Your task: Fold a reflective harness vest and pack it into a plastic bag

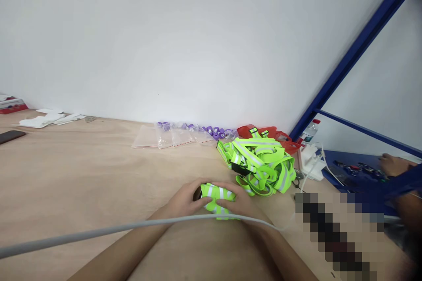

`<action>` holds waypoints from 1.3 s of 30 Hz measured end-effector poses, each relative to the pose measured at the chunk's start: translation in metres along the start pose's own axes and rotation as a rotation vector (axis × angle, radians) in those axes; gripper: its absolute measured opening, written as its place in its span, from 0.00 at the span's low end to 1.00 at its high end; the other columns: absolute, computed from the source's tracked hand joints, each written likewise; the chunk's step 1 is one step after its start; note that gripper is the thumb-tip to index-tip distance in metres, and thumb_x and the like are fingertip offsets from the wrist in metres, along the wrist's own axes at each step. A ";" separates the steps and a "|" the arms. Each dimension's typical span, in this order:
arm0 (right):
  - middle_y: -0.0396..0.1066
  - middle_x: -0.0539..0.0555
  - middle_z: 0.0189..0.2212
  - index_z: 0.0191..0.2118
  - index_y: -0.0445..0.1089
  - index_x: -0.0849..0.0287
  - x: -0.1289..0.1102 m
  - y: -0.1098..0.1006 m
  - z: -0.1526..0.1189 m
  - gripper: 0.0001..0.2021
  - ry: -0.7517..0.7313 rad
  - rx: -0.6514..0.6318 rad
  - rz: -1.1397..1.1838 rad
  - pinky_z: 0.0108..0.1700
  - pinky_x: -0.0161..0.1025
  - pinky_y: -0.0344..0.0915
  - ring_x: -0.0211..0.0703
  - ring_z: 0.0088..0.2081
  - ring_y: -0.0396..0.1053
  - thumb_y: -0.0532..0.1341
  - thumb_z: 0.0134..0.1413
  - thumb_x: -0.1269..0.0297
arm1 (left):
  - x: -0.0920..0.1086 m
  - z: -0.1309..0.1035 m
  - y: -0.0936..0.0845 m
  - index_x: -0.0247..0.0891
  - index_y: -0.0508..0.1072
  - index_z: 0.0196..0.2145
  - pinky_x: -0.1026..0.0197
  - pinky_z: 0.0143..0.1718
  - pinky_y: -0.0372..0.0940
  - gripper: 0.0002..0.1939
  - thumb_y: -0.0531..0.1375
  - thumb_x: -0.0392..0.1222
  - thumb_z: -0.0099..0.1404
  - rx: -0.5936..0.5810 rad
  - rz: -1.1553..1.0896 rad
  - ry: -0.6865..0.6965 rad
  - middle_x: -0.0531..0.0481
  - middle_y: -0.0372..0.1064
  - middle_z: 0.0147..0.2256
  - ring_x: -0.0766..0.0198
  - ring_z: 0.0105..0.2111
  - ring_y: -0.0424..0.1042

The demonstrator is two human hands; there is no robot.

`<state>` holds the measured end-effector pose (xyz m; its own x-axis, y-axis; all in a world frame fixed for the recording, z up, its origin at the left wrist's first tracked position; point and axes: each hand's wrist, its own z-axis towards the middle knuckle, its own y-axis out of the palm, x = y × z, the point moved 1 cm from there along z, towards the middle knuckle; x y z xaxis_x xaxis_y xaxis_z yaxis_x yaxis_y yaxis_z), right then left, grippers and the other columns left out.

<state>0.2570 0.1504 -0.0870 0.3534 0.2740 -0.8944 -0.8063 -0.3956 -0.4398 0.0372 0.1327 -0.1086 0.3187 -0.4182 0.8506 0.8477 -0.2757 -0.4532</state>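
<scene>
Between my two hands is a folded neon-green reflective strap with silvery stripes, held low over the table at the middle. My left hand wraps its left end, thumb on the near face, beside a dark part that may be a buckle. From the right, my right hand grips the other end, its thumb also pressed on the front. Just beyond my right hand lies a loose heap of the same green reflective straps, with black buckles among them.
Clear plastic bags and purple items lie along the wall. Red bags, a bottle and a white power strip are at right. A white cable crosses before my forearms. Another person's hand is far right.
</scene>
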 end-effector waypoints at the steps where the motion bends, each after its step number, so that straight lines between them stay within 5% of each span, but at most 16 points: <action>1: 0.75 0.56 0.55 0.54 0.77 0.53 0.001 0.000 0.000 0.23 -0.010 0.003 -0.001 0.62 0.57 0.64 0.59 0.57 0.70 0.69 0.50 0.58 | 0.000 0.001 0.001 0.41 0.70 0.58 0.52 0.57 0.65 0.23 0.63 0.46 0.68 0.007 -0.025 -0.001 0.44 0.72 0.56 0.52 0.54 0.71; 7: 0.76 0.57 0.51 0.53 0.77 0.53 0.005 0.001 0.003 0.22 -0.059 0.045 -0.006 0.58 0.57 0.66 0.59 0.54 0.72 0.69 0.51 0.56 | -0.014 0.005 0.009 0.36 0.71 0.56 0.59 0.40 0.69 0.26 0.67 0.47 0.62 0.094 -0.293 -0.151 0.44 0.76 0.45 0.59 0.38 0.75; 13: 0.75 0.56 0.52 0.55 0.75 0.53 0.009 0.006 0.002 0.22 -0.051 0.087 -0.075 0.59 0.56 0.65 0.57 0.54 0.71 0.65 0.52 0.63 | -0.015 0.006 0.010 0.34 0.73 0.54 0.59 0.41 0.69 0.26 0.68 0.47 0.61 0.108 -0.465 -0.177 0.46 0.76 0.41 0.59 0.39 0.75; 21: 0.70 0.56 0.58 0.62 0.66 0.51 0.007 0.012 -0.003 0.29 -0.091 0.106 -0.235 0.62 0.54 0.62 0.55 0.59 0.66 0.64 0.52 0.66 | -0.015 0.002 0.012 0.37 0.75 0.56 0.55 0.50 0.69 0.27 0.69 0.49 0.61 0.121 -0.494 -0.169 0.43 0.75 0.52 0.54 0.48 0.75; 26: 0.71 0.56 0.51 0.56 0.71 0.52 0.004 0.012 -0.003 0.23 -0.067 0.102 -0.270 0.58 0.49 0.66 0.53 0.54 0.69 0.65 0.53 0.63 | -0.018 0.000 0.012 0.37 0.76 0.54 0.53 0.51 0.68 0.25 0.68 0.50 0.62 0.135 -0.417 -0.153 0.42 0.75 0.53 0.52 0.49 0.74; 31: 0.65 0.56 0.61 0.55 0.72 0.52 0.009 0.013 -0.002 0.21 -0.085 0.126 -0.248 0.64 0.51 0.60 0.54 0.62 0.64 0.65 0.53 0.62 | -0.017 0.001 0.011 0.37 0.75 0.55 0.51 0.52 0.68 0.25 0.67 0.49 0.63 0.123 -0.385 -0.128 0.40 0.74 0.54 0.51 0.49 0.74; 39: 0.75 0.56 0.54 0.56 0.71 0.53 0.005 0.013 0.001 0.22 -0.014 0.079 -0.192 0.57 0.52 0.67 0.56 0.54 0.72 0.64 0.54 0.64 | -0.016 0.002 0.009 0.38 0.75 0.54 0.51 0.55 0.66 0.23 0.67 0.49 0.64 0.119 -0.396 -0.093 0.41 0.73 0.54 0.51 0.53 0.72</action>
<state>0.2483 0.1472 -0.0972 0.4977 0.3504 -0.7934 -0.7598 -0.2651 -0.5937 0.0405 0.1383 -0.1256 -0.0088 -0.2188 0.9757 0.9536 -0.2955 -0.0577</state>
